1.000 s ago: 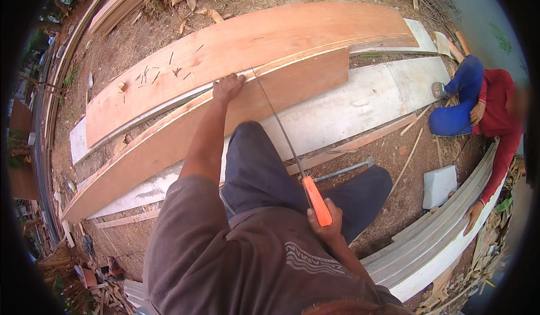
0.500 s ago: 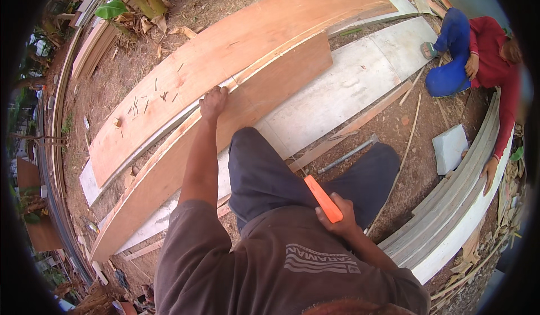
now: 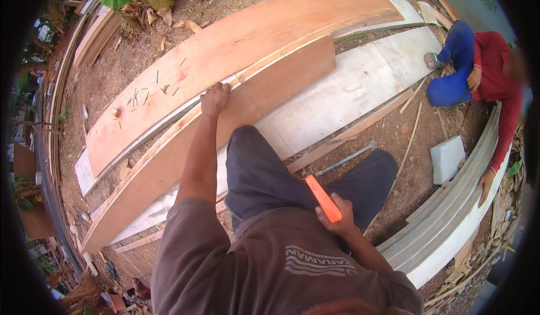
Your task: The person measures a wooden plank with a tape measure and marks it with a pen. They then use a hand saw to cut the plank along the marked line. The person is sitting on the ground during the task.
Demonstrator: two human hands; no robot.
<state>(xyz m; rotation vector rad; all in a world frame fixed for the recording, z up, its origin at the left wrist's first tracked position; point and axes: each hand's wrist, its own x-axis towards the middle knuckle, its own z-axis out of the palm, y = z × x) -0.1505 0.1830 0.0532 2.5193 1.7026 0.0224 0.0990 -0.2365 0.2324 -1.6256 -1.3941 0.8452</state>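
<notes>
In the head view, the plywood board (image 3: 236, 109) stands on edge across the middle. The left hand (image 3: 215, 99) is closed over its upper edge. Nearer and to the right, the right hand (image 3: 337, 214) is wrapped around an orange saw handle (image 3: 323, 198); the blade I cannot see clearly. I think firm left pressure and long, straight, calm strokes would serve best.

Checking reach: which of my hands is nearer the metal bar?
Right. In the picture, your right hand is below the metal bar; your left hand, farther, up-left.
</notes>
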